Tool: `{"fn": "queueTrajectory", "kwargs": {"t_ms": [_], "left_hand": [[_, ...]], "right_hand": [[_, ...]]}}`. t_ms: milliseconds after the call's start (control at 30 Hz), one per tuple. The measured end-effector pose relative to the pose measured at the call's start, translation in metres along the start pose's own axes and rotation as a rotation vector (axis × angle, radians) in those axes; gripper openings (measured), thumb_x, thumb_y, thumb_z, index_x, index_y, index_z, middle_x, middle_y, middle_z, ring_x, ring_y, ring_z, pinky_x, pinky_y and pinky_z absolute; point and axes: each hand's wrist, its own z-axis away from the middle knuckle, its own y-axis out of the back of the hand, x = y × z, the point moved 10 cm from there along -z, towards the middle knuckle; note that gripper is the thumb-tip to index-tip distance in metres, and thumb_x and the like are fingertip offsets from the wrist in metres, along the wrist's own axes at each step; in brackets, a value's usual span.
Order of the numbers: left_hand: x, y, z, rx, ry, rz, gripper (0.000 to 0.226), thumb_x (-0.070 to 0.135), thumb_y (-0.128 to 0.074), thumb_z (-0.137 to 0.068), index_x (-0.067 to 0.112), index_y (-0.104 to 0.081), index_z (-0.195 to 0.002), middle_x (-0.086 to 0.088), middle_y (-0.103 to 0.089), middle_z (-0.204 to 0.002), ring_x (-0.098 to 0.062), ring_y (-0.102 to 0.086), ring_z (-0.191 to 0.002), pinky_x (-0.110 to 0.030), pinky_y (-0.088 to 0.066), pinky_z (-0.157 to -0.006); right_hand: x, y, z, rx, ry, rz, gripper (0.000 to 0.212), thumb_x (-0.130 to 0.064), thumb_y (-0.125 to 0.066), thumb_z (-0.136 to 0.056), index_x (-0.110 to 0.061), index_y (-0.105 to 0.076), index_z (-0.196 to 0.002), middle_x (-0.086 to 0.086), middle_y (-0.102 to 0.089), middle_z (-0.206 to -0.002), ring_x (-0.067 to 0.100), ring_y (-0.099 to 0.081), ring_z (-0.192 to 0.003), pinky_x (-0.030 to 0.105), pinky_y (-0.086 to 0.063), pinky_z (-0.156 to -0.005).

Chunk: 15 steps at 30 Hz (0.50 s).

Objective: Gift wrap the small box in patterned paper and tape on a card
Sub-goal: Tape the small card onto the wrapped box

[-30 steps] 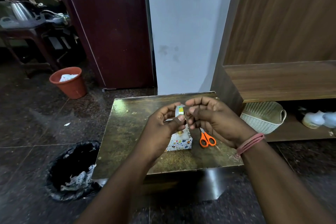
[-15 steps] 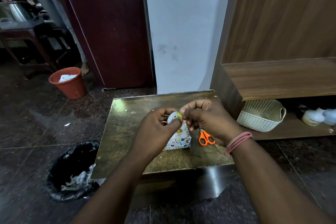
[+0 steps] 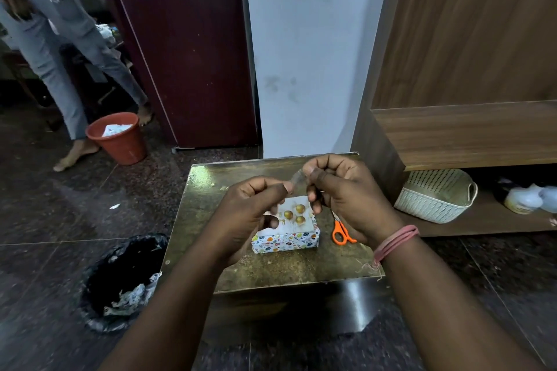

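Observation:
A small box (image 3: 286,240) wrapped in white paper with coloured patterns sits on a low brown table (image 3: 211,199). A white card with gold round designs (image 3: 294,214) lies on top of the box. Just above it, my left hand (image 3: 244,220) and my right hand (image 3: 343,199) hold a short strip of clear tape (image 3: 297,179) between them, each pinching one end. The tape roll is hidden inside my left hand, if it is there at all.
Orange-handled scissors (image 3: 342,232) lie right of the box. A black-lined bin (image 3: 120,280) stands left of the table, an orange bucket (image 3: 116,137) farther back. A person (image 3: 54,48) walks at the far left. A white basket (image 3: 437,194) sits on the low shelf.
The tape roll seen between my fingers is gone from view and a strip of tape is now stretched between both hands. A person has walked into view at the far left.

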Motion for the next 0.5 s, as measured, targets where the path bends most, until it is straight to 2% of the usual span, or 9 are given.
{"fn": "queueTrajectory", "kwargs": {"t_ms": [100, 167, 233, 367, 500], "left_hand": [[-0.001, -0.003, 0.001, -0.039, 0.024, 0.079, 0.038, 0.02, -0.079, -0.074, -0.003, -0.074, -0.104, -0.018, -0.069, -0.092, -0.017, -0.065, -0.074, -0.023, -0.056, -0.065], [0.003, -0.006, 0.002, -0.062, 0.022, 0.095, 0.043, 0.015, -0.076, -0.078, 0.003, -0.071, -0.119, -0.017, -0.07, -0.092, -0.015, -0.063, -0.067, -0.02, -0.054, -0.06], [0.003, -0.009, 0.003, -0.081, 0.034, 0.086, 0.038, 0.011, -0.071, -0.088, 0.011, -0.07, -0.126, -0.012, -0.069, -0.087, -0.013, -0.059, -0.062, -0.02, -0.051, -0.054], [-0.003, -0.011, 0.004, -0.073, 0.074, 0.129, 0.028, 0.011, -0.069, -0.088, 0.01, -0.078, -0.115, -0.001, -0.061, -0.078, -0.008, -0.047, -0.058, -0.018, -0.039, -0.047], [-0.008, -0.011, 0.004, -0.062, 0.097, 0.184, 0.024, 0.007, -0.064, -0.094, 0.011, -0.08, -0.111, 0.002, -0.059, -0.077, -0.006, -0.046, -0.06, -0.016, -0.039, -0.047]], "right_hand": [[0.005, 0.003, 0.001, 0.023, -0.026, 0.008, 0.011, -0.005, -0.065, -0.094, -0.01, -0.069, -0.085, 0.015, -0.057, -0.066, 0.026, -0.051, -0.057, 0.029, -0.044, -0.046], [0.007, 0.005, 0.001, 0.032, -0.043, 0.015, 0.011, -0.005, -0.064, -0.096, -0.007, -0.069, -0.086, 0.015, -0.057, -0.066, 0.026, -0.051, -0.058, 0.03, -0.043, -0.046], [0.007, 0.005, 0.001, 0.032, -0.051, 0.022, 0.01, -0.005, -0.064, -0.096, -0.007, -0.069, -0.087, 0.015, -0.057, -0.066, 0.026, -0.051, -0.058, 0.03, -0.043, -0.047], [0.01, 0.004, 0.001, 0.048, -0.059, 0.042, 0.012, -0.003, -0.064, -0.096, -0.006, -0.07, -0.087, 0.017, -0.057, -0.066, 0.028, -0.05, -0.06, 0.031, -0.043, -0.048], [0.007, 0.007, 0.003, 0.102, -0.03, 0.096, 0.009, -0.005, -0.067, -0.094, -0.006, -0.073, -0.087, 0.017, -0.059, -0.067, 0.028, -0.052, -0.059, 0.032, -0.046, -0.049]]}}
